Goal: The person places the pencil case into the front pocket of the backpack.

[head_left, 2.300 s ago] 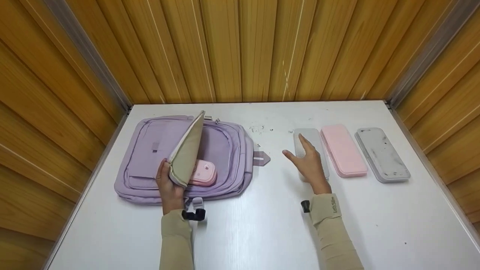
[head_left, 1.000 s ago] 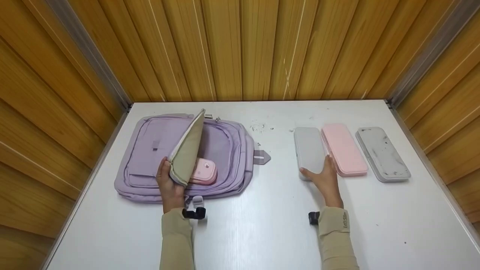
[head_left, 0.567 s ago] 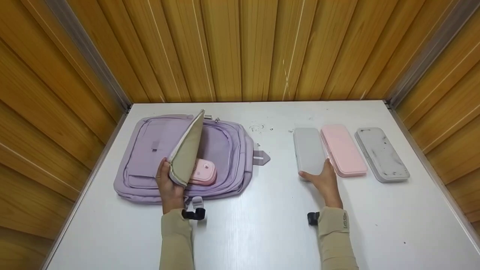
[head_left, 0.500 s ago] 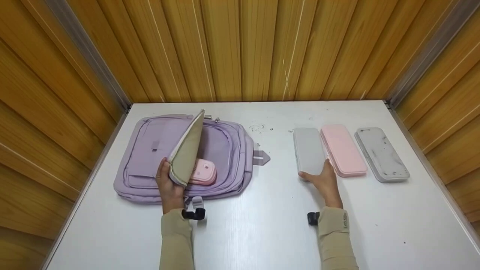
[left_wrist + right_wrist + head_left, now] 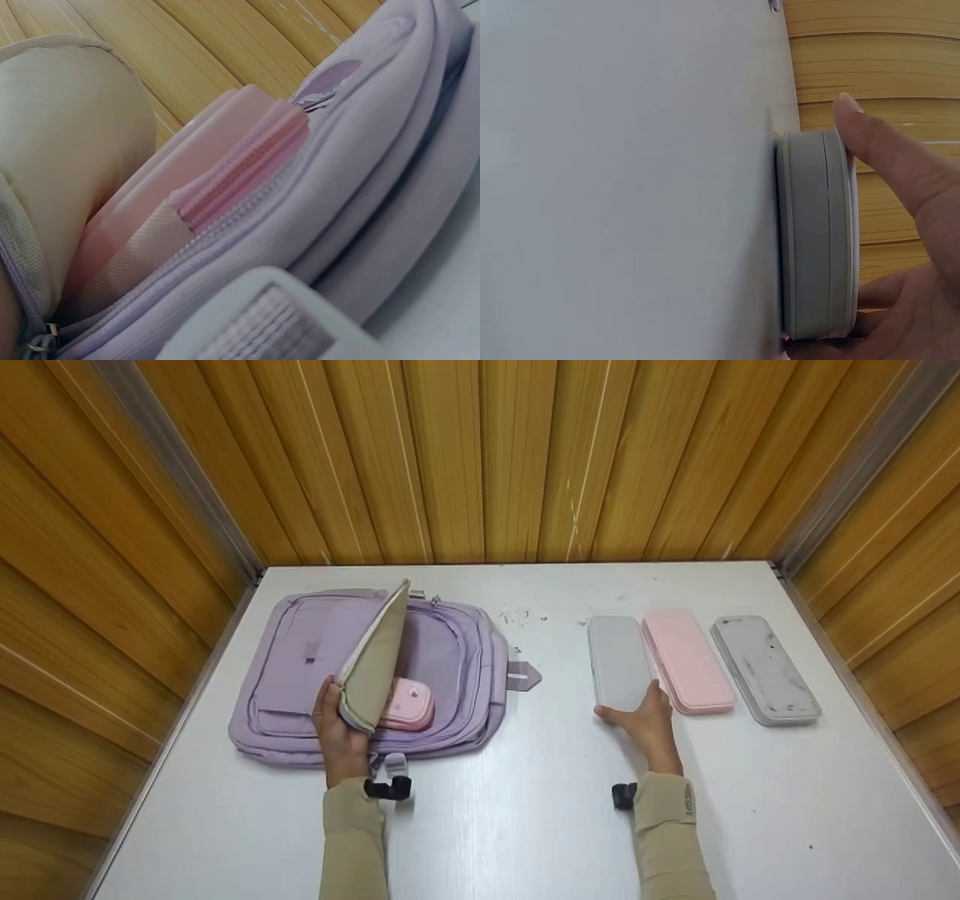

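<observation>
A lilac backpack (image 5: 315, 637) lies on the left of the table with its front compartment unzipped. My left hand (image 5: 341, 731) holds up its flap (image 5: 375, 667), whose beige lining shows. Tucked partly under that flap is a pink case (image 5: 409, 703); the left wrist view shows the zipped side of this pink case (image 5: 240, 157). On the right, my right hand (image 5: 649, 727) grips the near end of a light grey pencil case (image 5: 619, 656), thumb on its left side and fingers on its right. That grey case (image 5: 817, 232) lies flat against the table.
A pink pencil case (image 5: 688, 660) lies close beside the light grey one. Further right is a grey marbled case (image 5: 765, 667). The backpack's strap tab (image 5: 523, 676) points right across the white table (image 5: 510, 825). Wooden panelled walls (image 5: 510, 457) enclose the back and sides.
My right hand has come down from above the light grey pencil case to grip its near end, and has hardly moved since. The left hand keeps the flap raised throughout.
</observation>
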The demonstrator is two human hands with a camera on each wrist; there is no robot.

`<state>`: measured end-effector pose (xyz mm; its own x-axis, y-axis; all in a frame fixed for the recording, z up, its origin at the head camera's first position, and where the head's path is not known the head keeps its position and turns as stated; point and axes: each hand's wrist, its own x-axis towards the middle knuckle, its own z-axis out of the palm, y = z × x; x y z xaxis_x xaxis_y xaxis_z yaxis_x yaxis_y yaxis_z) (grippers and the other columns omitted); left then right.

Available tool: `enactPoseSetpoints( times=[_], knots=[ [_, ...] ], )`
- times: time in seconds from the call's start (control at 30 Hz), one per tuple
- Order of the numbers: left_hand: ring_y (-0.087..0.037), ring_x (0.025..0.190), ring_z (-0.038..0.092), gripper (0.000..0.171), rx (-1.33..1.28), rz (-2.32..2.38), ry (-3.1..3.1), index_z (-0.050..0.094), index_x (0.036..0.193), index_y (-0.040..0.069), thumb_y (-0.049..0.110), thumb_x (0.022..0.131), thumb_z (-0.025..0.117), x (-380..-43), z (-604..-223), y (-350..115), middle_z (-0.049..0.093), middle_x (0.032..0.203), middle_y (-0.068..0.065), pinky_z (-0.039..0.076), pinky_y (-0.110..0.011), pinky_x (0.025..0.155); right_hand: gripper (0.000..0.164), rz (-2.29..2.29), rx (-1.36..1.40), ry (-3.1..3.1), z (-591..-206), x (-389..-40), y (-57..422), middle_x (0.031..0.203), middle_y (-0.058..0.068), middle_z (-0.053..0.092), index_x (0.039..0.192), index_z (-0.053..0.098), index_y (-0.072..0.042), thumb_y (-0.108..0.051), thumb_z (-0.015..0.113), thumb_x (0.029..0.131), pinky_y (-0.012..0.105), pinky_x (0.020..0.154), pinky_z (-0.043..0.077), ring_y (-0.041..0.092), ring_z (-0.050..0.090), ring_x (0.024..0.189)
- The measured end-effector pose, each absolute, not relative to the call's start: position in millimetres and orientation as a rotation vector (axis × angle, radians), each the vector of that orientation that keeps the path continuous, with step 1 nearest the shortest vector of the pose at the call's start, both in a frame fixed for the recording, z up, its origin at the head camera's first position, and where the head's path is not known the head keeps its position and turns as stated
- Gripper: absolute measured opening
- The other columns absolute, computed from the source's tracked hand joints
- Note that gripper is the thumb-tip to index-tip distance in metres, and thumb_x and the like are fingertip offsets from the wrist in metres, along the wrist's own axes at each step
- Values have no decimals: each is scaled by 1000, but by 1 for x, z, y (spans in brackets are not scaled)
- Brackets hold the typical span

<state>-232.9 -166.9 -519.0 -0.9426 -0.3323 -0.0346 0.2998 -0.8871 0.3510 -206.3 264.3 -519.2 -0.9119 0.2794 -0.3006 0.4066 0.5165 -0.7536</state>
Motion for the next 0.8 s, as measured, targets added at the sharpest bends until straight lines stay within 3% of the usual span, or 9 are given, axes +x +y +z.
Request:
enactPoseSetpoints(
  times=[0.53, 0.8],
  knots=[
    [-20, 86, 67, 21, 164, -2776, -520, 73, 89, 8, 6, 70, 82, -234, -521, -169, 70, 94, -9, 56, -31, 76, 125, -1348, 575, 2592, -518, -203, 267, 156, 33, -6, 148, -15, 3, -39, 78, 77, 56, 118, 11, 49, 1, 144],
    [-21, 85, 67, 15, 163, -2769, -514, 72, 89, 8, 5, 76, 78, -233, -520, -168, 70, 94, -10, 56, -31, 76, 124, -1357, 563, 2608, -520, -205, 270, 156, 33, -3, 149, -12, 4, -38, 79, 76, 55, 119, 12, 49, 4, 144]
  ],
)
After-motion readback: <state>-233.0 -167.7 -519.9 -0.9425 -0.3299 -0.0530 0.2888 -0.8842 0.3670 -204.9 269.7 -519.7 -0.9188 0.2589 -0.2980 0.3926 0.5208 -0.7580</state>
